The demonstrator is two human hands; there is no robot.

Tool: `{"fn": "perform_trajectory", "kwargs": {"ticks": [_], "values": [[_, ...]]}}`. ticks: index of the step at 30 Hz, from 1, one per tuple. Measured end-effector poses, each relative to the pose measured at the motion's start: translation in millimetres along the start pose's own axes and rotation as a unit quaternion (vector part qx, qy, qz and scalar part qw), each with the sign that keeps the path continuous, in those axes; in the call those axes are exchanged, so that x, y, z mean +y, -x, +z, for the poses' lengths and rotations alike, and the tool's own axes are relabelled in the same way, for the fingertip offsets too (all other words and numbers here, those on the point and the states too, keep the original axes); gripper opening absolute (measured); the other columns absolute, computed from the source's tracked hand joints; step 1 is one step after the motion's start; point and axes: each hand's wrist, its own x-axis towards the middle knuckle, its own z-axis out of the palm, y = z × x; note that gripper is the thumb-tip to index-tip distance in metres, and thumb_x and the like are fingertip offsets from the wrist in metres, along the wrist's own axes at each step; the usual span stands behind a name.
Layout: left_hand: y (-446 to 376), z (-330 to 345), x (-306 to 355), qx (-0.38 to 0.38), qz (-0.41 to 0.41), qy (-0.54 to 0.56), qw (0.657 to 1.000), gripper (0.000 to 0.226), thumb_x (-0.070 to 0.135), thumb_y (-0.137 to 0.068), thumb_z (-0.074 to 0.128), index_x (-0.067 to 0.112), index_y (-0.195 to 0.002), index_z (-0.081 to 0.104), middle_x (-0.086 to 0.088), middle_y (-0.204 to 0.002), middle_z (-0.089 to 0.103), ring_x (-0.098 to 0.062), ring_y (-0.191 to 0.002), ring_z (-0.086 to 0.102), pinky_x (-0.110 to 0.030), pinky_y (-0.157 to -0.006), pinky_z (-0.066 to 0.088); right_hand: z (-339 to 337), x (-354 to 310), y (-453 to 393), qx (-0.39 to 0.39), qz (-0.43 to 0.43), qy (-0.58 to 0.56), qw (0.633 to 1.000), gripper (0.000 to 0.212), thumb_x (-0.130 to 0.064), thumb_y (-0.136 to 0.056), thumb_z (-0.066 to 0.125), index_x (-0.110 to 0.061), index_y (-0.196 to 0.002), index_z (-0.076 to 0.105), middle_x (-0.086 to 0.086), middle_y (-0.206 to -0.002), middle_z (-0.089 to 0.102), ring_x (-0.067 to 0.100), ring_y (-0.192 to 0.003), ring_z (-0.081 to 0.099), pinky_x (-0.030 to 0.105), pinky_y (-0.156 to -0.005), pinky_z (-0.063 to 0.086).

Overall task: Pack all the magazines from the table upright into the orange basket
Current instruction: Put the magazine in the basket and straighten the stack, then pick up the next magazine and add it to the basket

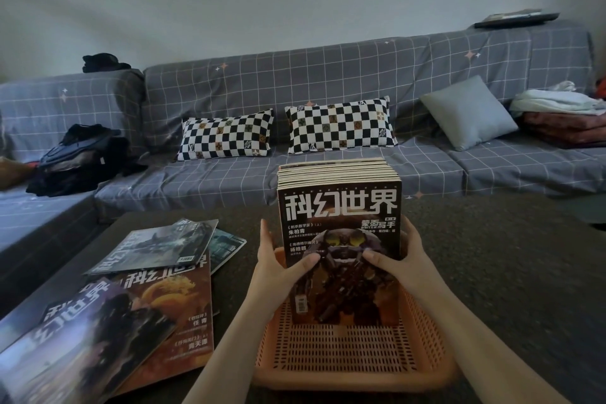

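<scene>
Magazines standing upright already fill the far part of the orange basket (pixel 354 367), a thick row (pixel 337 170) packed cover to cover with their top edges showing, and the front one with the dark robot cover (pixel 341 239) faces the camera. Both hands are on that row: the left hand (pixel 278 269) grips its left side, thumb laid across the front cover and fingers reaching round the edge, while the right hand (pixel 396 259) does the same on the right side, so each grip is closed on the standing magazines and neither hand is free. They seem to be squaring or steadying the row inside the basket, though whether the row rests fully on the basket floor is hidden by the cover. The near part of the basket is bare, so there is room left. On the dark counter (pixel 236 226), to the left of the basket, several loose magazines (pixel 157 272) lie flat and overlapping, at least four by the covers visible, perhaps more beneath. As a judgement, the task is well past its middle: most of the magazines look packed and upright, and what is left is to lift this flat pile and stand it in the free space in front of the row.
</scene>
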Motion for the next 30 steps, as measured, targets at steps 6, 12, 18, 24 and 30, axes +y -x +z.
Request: {"fn": "perform_trajectory", "kwargs": {"ticks": [6,12,18,24,30], "values": [[36,4,-4,0.046,0.0,-0.047,0.998,0.12,0.066,-0.063,0.07,0.037,-0.152,-0.006,-0.002,-0.16,0.021,-0.022,-0.144,0.027,-0.054,-0.113,0.032,7,7,32,0.068,0.007,-0.016,0.998,0.111,-0.035,-0.064,0.082,-0.028,-0.147,0.008,0.004,-0.145,0.038,0.021,-0.129,0.041,0.045,-0.108,0.032],[55,11,-16,0.109,-0.023,-0.073,0.991,0.069,0.038,-0.091,0.06,0.023,-0.149,0.027,0.005,-0.126,0.057,-0.003,-0.103,0.06,-0.016,-0.07,0.051,24,7,67,0.172,0.048,-0.017,0.984,0.088,-0.028,-0.07,0.08,-0.021,-0.135,0.021,0.006,-0.128,0.048,0.013,-0.104,0.052,0.023,-0.076,0.042],[81,15,-10,0.104,-0.032,-0.117,0.987,0.052,0.04,-0.093,0.057,0.023,-0.139,0.042,0.012,-0.106,0.061,0.006,-0.081,0.057,-0.008,-0.049,0.041,39,4,89,0.102,0.061,-0.021,0.993,0.056,-0.031,-0.072,0.078,-0.022,-0.115,0.043,-0.004,-0.108,0.056,0.006,-0.092,0.056,0.02,-0.071,0.043],[101,6,-5,0.085,-0.023,-0.091,0.992,0.042,0.039,-0.094,0.055,0.025,-0.133,0.047,0.015,-0.102,0.06,-0.003,-0.093,0.063,-0.024,-0.077,0.053,58,-5,105,0.026,0.055,0.017,0.998,0.024,-0.037,-0.08,0.069,-0.033,-0.099,0.055,-0.012,-0.098,0.063,0.001,-0.085,0.063,0.015,-0.062,0.046],[118,-30,-4,0.121,-0.019,-0.061,0.991,0.032,0.036,-0.095,0.053,0.025,-0.125,0.052,0.01,-0.108,0.062,-0.004,-0.094,0.064,-0.024,-0.076,0.057,94,-20,111,-0.045,0.02,0.032,0.998,0.015,-0.032,-0.084,0.065,-0.037,-0.096,0.058,-0.01,-0.1,0.063,0.005,-0.094,0.06,0.029,-0.087,0.051]]}}
